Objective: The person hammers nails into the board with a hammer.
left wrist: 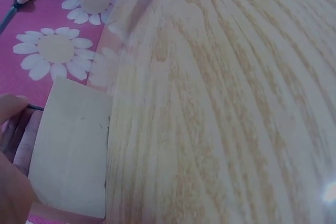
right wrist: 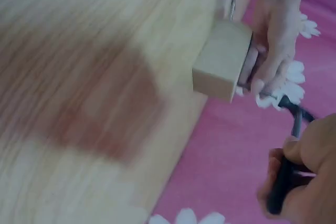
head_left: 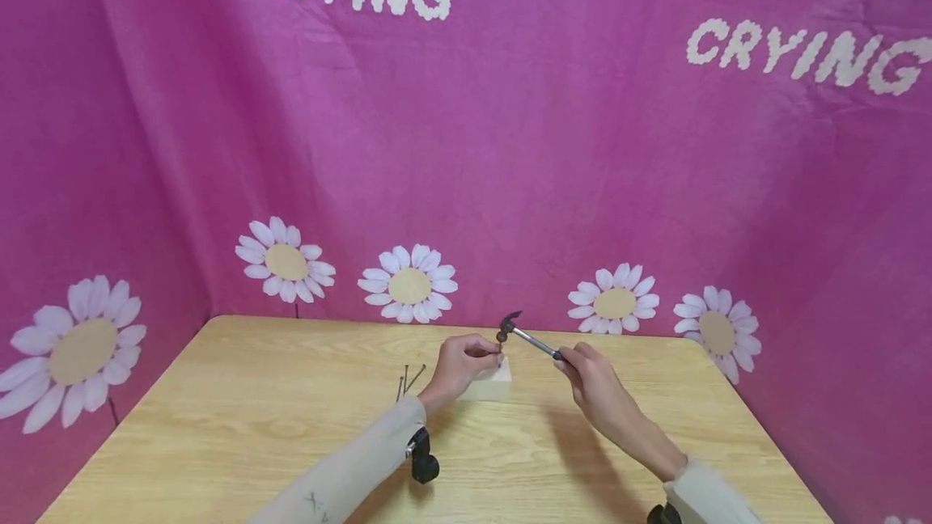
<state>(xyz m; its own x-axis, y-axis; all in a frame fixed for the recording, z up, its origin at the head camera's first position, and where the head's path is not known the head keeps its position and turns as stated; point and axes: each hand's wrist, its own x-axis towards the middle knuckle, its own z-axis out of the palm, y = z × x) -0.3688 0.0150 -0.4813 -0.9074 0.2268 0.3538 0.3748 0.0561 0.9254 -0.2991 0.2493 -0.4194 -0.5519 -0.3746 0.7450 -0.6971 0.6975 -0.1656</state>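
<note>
A pale wooden block [head_left: 489,390] lies on the table, its side face large in the left wrist view. At the block's top face my left hand [head_left: 460,362] pinches a nail [right wrist: 269,95] between thumb and fingers, the nail standing out from the block. My right hand [head_left: 604,395] grips a small claw hammer [head_left: 535,341] by its black handle end. The hammer's dark head is right at the nail's upper end, claw pointing away. In the right wrist view the hammer shaft [right wrist: 297,125] shows beyond the curled fingers.
Several loose nails [head_left: 406,380] lie on the wooden table [head_left: 240,419], left of the block and close to the left wrist. A pink cloth [head_left: 510,144] with daisies and white lettering hangs around the table's back and sides. Black wrist cameras [head_left: 424,459] sit at both cuffs.
</note>
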